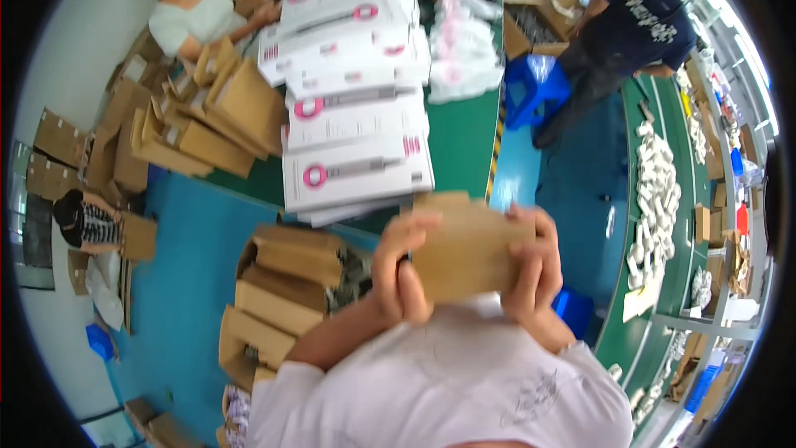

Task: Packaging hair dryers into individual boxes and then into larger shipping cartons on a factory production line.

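While both hands hold a small brown cardboard box (464, 253) up before the chest, its blur leaves the seams and flaps unreadable. The left hand (401, 267) grips its nine o'clock end, fingers bent over the edge and thumb lower down; the right hand (535, 267) has its fingers curled round the three o'clock end (where its thumb presses, I cannot tell).

Squeezing harder from both ends could, I judge, buckle the card, since its walls look thin; easing one side could let the box tip and drop. From it, the overlapping white printed cartons (358, 170) lie toward ten and eleven o'clock, reaching the near edge of the green table (466, 134). A careless swing of the left elbow or box might nudge the nearest ones off. Toward nine o'clock, open brown cartons (282, 294) stand close to the left forearm, so their raised flaps could snag it.
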The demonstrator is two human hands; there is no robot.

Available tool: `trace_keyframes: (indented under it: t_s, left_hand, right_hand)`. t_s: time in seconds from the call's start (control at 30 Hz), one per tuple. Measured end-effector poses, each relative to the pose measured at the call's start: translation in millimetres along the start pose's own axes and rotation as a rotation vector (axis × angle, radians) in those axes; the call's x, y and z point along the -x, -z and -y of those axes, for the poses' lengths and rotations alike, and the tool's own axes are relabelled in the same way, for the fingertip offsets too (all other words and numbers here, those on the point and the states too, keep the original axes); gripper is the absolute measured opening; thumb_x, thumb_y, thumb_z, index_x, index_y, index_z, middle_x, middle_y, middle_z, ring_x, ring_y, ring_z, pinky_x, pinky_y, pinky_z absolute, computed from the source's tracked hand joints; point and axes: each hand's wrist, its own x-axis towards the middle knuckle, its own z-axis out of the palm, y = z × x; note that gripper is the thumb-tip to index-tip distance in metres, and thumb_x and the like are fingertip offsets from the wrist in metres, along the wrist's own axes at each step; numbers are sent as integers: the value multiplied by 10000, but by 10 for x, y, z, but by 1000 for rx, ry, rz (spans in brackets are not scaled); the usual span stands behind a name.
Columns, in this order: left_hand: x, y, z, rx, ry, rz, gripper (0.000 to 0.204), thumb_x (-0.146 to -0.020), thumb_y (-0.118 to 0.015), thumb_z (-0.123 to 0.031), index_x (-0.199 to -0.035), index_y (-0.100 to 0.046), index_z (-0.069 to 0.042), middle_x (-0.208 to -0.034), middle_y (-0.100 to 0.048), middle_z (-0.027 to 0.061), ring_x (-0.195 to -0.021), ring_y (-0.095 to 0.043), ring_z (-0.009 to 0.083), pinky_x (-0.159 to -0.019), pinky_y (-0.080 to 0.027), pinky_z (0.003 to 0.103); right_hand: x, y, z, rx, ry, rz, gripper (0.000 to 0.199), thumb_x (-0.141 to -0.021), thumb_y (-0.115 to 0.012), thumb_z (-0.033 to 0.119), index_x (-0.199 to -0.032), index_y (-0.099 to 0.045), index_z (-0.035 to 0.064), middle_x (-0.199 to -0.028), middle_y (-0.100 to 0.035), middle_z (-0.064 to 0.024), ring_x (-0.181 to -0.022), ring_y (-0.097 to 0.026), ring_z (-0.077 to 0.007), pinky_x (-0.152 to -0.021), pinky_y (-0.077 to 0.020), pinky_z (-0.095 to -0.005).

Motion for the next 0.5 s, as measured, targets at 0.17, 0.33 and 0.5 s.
trace_keyframes:
  t_s: [0.17,0.33,0.5]
  left_hand:
    - [-114,34,65,-127,26,49,379,-1105,-402,-107,-1408,-471,110,-1307,-644,391,-1135,-676,396,-1005,-547,529]
    - [-143,119,181,97,116,118,855,-1124,-557,-547,-1588,-255,104,-1427,-569,370,-1222,-649,388,-1074,-530,512]
    - [367,340,622,-11,260,426,1228,-943,-784,-702,-1724,-177,26,-1607,-508,250,-1442,-546,400,-1190,-460,556]
  right_hand:
    - [-108,43,44,58,-16,44,197,-1084,-528,29,-1022,-686,-72,-1271,-688,-368,-1181,-713,-430,-1070,-549,-504]
    - [-203,-149,-286,-165,-158,-18,192,-1116,-597,70,-1020,-715,-47,-1290,-713,-284,-1179,-705,-315,-998,-551,-395]
    - [-386,-243,-379,-273,-282,-17,147,-1098,-675,93,-1062,-720,-41,-1315,-722,-250,-1178,-704,-269,-976,-554,-352]
